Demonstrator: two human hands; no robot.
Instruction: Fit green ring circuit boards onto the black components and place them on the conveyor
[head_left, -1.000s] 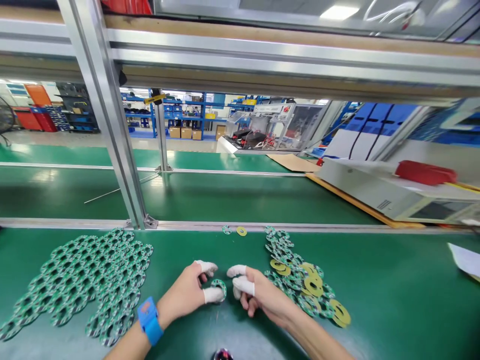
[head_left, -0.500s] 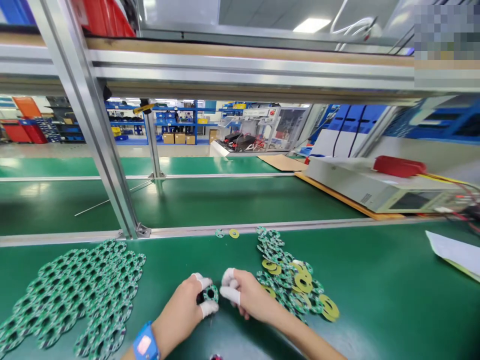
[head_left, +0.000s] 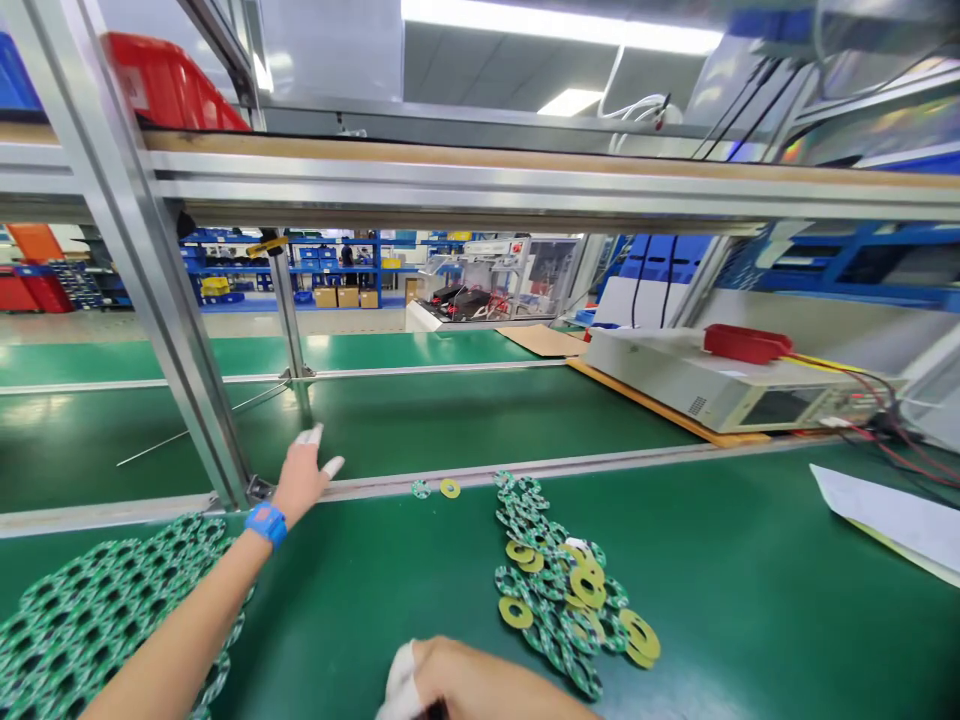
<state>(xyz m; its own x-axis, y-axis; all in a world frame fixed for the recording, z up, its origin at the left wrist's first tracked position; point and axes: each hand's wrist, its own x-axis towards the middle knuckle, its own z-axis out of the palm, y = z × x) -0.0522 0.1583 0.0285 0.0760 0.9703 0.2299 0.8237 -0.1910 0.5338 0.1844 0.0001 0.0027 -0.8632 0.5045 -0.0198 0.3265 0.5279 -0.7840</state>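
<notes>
My left hand, with white covers on its fingertips and a blue band at the wrist, reaches over the metal rail near the upright post. Its thumb and fingers are apart, and nothing shows in it. At the bottom edge, my right hand curls downward, its white-covered fingers partly cut off by the frame. A small dark thing shows under it; its kind I cannot make out. Green-and-white ring-shaped pieces lie in a flat spread under my left forearm. Right of centre is a loose heap of green rings and yellow rings.
One green ring and one yellow ring lie by the rail. An aluminium post rises at left, and a shelf beam crosses above. A grey instrument bearing a red bin stands back right, white paper in front.
My left hand has let go of the small green ring piece and moved forward and left, fingers opening. My right hand has drawn back to the bottom edge. The view has shifted slightly.
</notes>
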